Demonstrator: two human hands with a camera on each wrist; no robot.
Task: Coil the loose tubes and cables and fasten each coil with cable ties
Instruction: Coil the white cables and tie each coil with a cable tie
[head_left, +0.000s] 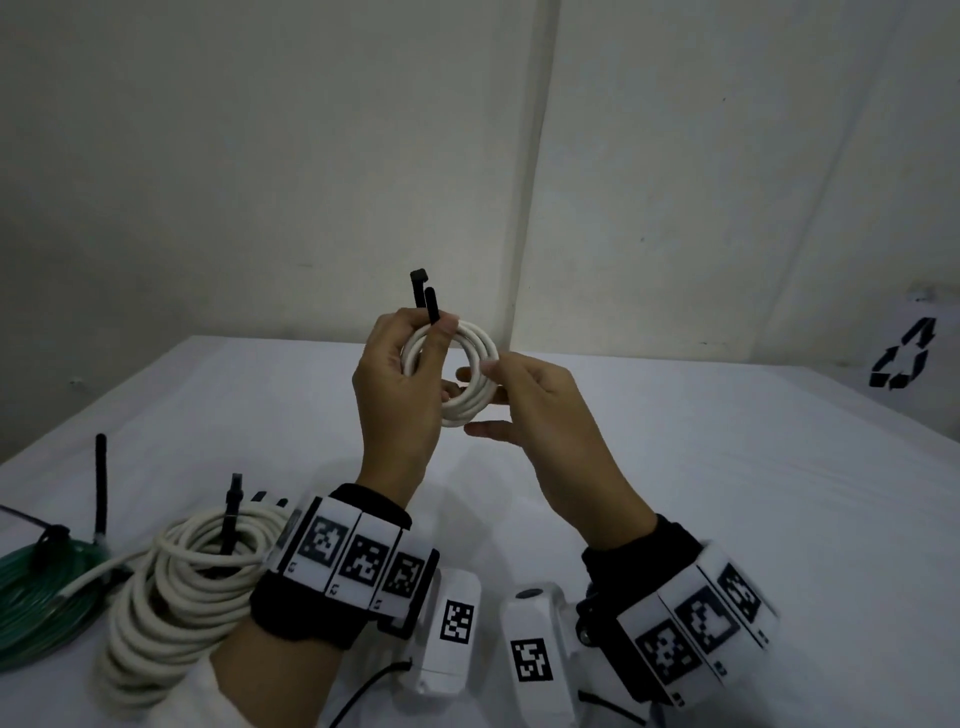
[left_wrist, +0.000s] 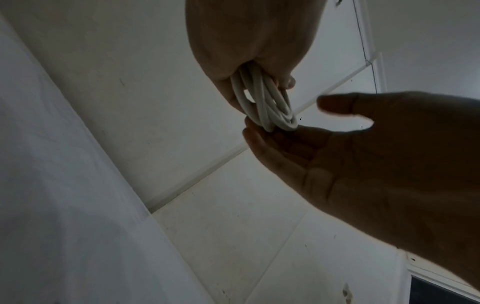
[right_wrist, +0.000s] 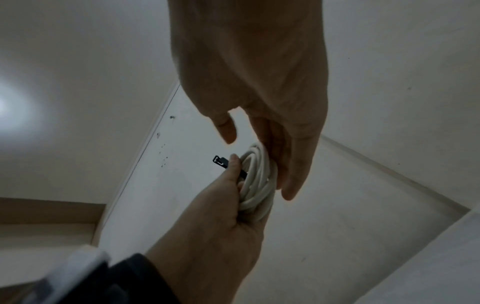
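Above the white cloth-covered worktop (head_left: 675, 467) the person holds up a small coil of smooth white cable (head_left: 470, 374), well clear of the surface and in front of the pale wall (head_left: 260, 156). The left hand (head_left: 402, 384) has its grip closed round the coil's left side, fingers curled through the ring and thumb pressed over the top. Under that thumb it also pins a thin black plastic cable tie (head_left: 423, 296), whose two ends stick up side by side above the knuckles, the square head on the taller one. From the right wrist view the tie's head (right_wrist: 220, 161) shows just past the left thumb tip.

The right hand (head_left: 540, 410) meets the coil from the other side. Its grip is loose and fairly wide: the fingers lie nearly straight against the right and lower rim of the coil, and the thumb stands apart from it.

On the near left of the worktop lies a large coil of thick off-white rope-like cable (head_left: 182, 592) with a black tie standing up from it. Just beside it, at the left edge, sits a coil of green tubing (head_left: 36, 597), also bound with black ties. A black recycling symbol (head_left: 901, 356) marks the far right.
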